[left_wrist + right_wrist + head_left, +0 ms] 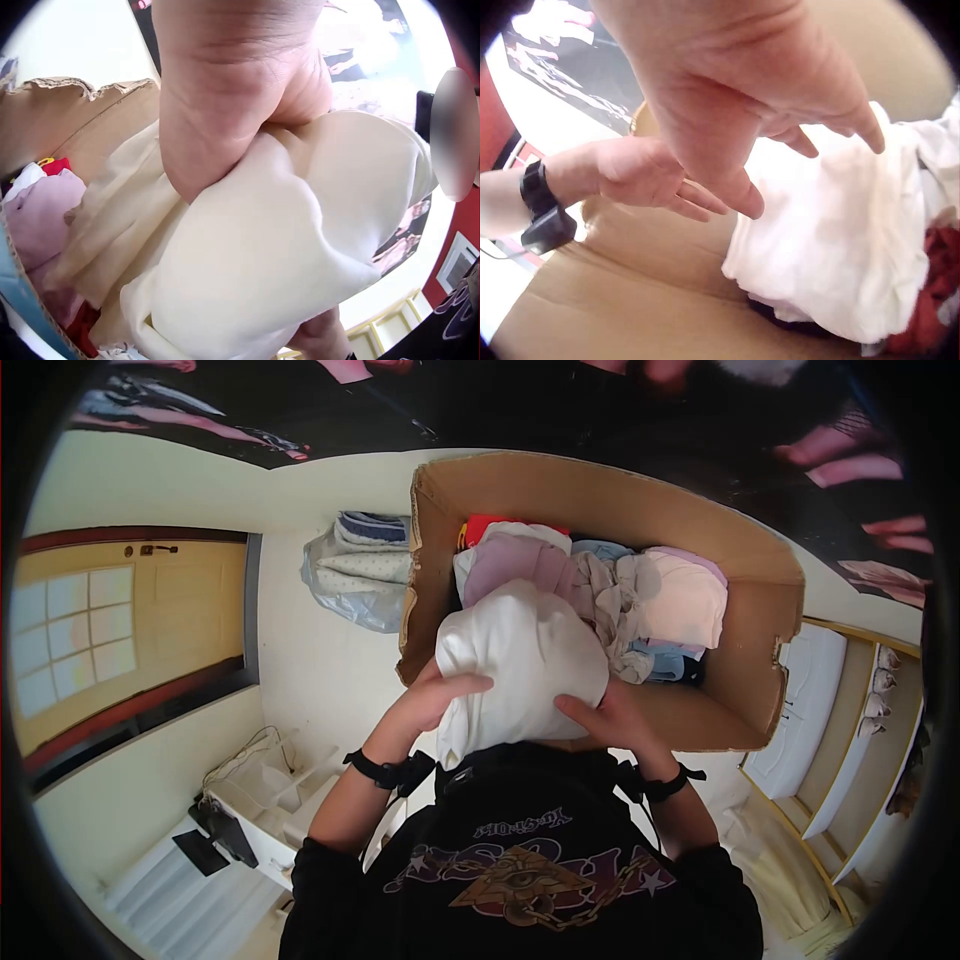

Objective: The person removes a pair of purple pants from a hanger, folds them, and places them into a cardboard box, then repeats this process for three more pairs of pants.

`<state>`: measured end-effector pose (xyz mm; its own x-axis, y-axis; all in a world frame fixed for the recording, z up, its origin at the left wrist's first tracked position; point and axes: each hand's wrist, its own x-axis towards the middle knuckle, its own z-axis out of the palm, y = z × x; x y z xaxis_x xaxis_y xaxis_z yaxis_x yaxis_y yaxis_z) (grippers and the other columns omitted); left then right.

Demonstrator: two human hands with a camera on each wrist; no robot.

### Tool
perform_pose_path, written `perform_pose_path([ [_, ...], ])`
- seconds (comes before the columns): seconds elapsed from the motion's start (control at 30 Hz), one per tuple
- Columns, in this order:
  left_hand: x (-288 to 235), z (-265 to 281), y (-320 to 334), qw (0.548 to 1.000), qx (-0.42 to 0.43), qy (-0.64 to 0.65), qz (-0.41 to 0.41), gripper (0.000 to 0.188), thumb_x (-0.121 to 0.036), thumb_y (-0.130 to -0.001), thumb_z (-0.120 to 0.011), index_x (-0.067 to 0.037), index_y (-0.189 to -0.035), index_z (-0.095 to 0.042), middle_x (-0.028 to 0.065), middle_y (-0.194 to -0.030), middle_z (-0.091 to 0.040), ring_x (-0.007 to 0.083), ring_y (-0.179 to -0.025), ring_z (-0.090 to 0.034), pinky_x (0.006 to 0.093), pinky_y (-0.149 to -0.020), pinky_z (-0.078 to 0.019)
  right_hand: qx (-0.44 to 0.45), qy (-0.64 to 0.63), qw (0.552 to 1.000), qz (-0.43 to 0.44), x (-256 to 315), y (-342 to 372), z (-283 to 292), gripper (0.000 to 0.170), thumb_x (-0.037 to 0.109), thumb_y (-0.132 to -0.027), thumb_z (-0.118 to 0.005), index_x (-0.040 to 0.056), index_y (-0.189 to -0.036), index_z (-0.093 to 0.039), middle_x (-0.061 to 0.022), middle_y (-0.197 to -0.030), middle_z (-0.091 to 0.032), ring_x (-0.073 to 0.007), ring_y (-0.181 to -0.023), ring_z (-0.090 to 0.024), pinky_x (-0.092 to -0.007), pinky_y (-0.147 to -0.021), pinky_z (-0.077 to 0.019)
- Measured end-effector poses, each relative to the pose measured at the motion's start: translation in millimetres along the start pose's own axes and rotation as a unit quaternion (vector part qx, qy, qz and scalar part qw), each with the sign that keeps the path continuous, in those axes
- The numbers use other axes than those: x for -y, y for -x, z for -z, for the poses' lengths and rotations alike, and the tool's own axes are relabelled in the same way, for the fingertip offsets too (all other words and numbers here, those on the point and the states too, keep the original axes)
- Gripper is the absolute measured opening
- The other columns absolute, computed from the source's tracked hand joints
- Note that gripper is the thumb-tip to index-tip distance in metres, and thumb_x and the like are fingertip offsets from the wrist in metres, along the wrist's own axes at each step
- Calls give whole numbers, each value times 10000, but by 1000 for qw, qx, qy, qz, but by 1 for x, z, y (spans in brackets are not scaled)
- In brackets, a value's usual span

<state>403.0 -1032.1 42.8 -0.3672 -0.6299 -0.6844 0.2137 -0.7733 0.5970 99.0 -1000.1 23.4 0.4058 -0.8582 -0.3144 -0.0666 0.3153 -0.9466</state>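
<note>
A bulky, loosely folded white garment is held in front of the chest, over the near side of a cardboard box. My left hand grips its left side, thumb lying on top. On the right side, my right hand holds it with the thumb over the cloth and the fingers hidden. The left wrist view shows the garment hanging in soft folds from the left hand. In the right wrist view, the right hand's fingers reach over folded white cloth.
Inside the box lie a lilac garment, a crumpled beige one, a folded pale pink one and some blue cloth. A clear plastic bag of folded textiles stands left of the box. White shelving is at the right.
</note>
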Motion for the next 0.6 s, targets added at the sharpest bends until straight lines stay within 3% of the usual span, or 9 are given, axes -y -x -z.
perform_pose_path([
  [0.13, -19, 11, -64, 999, -32, 23, 13, 648, 26, -918, -740, 15, -1527, -521, 132, -1364, -684, 254, -1211, -703, 415, -1049, -575, 13, 47, 999, -21, -6, -61, 25, 459, 255, -1000, -755, -4, -1367, -665, -157, -1255, -767, -263, -1137, -734, -390, -992, -558],
  [0.2, -29, 23, -97, 999, -30, 23, 22, 640, 21, -916, -737, 24, -1520, -526, 144, -1368, -682, 270, -1205, -710, 425, -1055, -578, 8, 94, 995, -19, -28, -91, 37, 506, 290, -975, -761, -11, -1368, -657, -202, -1229, -766, -330, -1131, -748, -404, -974, -567],
  [0.23, -34, 29, -110, 999, -29, 9, 27, 676, 15, -912, -690, 26, -1555, -480, 174, -1426, -654, 320, -1255, -695, 464, -1084, -570, -6, 117, 993, 13, -40, -103, 40, 527, 294, -957, -757, -14, -1370, -644, -222, -1201, -768, -377, -1126, -747, -419, -964, -574],
  [0.27, -35, 36, -125, 999, -31, 13, 34, 676, 15, -912, -690, 26, -1555, -480, 174, -1426, -654, 320, -1255, -695, 464, -1084, -570, -4, 114, 993, 6, -51, -113, 44, 527, 294, -957, -757, -14, -1370, -644, -222, -1201, -768, -377, -1126, -747, -419, -964, -574],
  [0.33, -29, 56, -155, 999, -38, -15, 34, 683, -4, -918, -696, 23, -1562, -472, 175, -1418, -661, 316, -1280, -682, 460, -1104, -554, -20, 132, 988, -81, -70, -133, 51, 552, 279, -938, -742, -3, -1395, -617, -214, -1238, -758, -402, -1117, -742, -442, -977, -572],
  [0.4, -6, 85, -188, 996, -57, -38, 61, 654, -65, -936, -706, 54, -1539, -483, 175, -1414, -662, 303, -1294, -664, 428, -1114, -540, -23, 152, 984, -88, -115, -147, 48, 621, 265, -918, -739, -51, -1426, -573, -234, -1259, -735, -405, -1129, -723, -449, -1005, -553],
  [0.47, 34, 122, -222, 948, -176, -252, 84, 714, -141, -921, -718, 77, -1545, -447, 237, -1462, -634, 348, -1316, -657, 437, -1136, -522, -20, 251, 935, -249, -180, -155, 40, 740, 266, -910, -734, -71, -1510, -464, -287, -1212, -729, -466, -1086, -714, -475, -1006, -558],
  [0.53, 43, 106, -231, 799, -325, -478, 164, 765, -193, -905, -733, 88, -1546, -426, 297, -1481, -607, 419, -1321, -645, 455, -1160, -502, -17, 259, 922, -286, -201, -151, 24, 798, 257, -904, -737, -82, -1544, -401, -331, -1272, -685, -492, -1162, -669, -496, -1060, -524],
  [0.6, 56, 95, -229, 790, -323, -502, 137, 839, -245, -890, -750, 59, -1587, -395, 319, -1537, -547, 452, -1398, -574, 465, -1196, -466, -14, 266, 908, -323, -206, -147, 8, 860, 249, -899, -740, -93, -1578, -339, -376, -1332, -640, -518, -1237, -624, -517, -1114, -490],
])
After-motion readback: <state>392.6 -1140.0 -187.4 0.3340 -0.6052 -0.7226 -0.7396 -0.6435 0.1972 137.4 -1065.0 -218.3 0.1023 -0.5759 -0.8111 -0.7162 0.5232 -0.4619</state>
